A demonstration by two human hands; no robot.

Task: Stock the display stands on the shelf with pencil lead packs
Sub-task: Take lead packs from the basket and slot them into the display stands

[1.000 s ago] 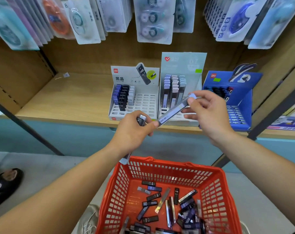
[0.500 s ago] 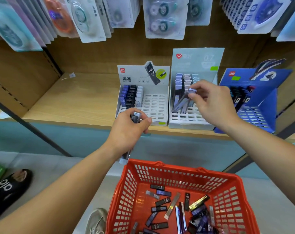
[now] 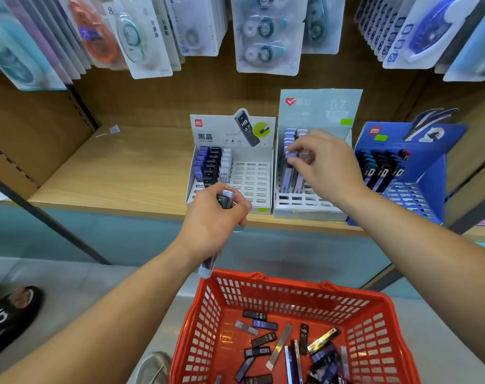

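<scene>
Three display stands sit on the wooden shelf: a white one, a pale grey one and a blue one. My right hand pinches the top of a long grey lead pack standing in the pale grey stand. My left hand, in front of the white stand, grips a bundle of long lead packs whose lower ends stick out below the fist. Below, a red basket holds several loose lead packs.
Blister packs of correction tape hang above the shelf. The shelf's left half is bare wood. A black shoe lies on the floor at the lower left, another shoe beside the basket.
My right hand took one long pack from my left hand, carried it to the pale grey stand and stood it upright in a slot. The left hand has barely moved.
</scene>
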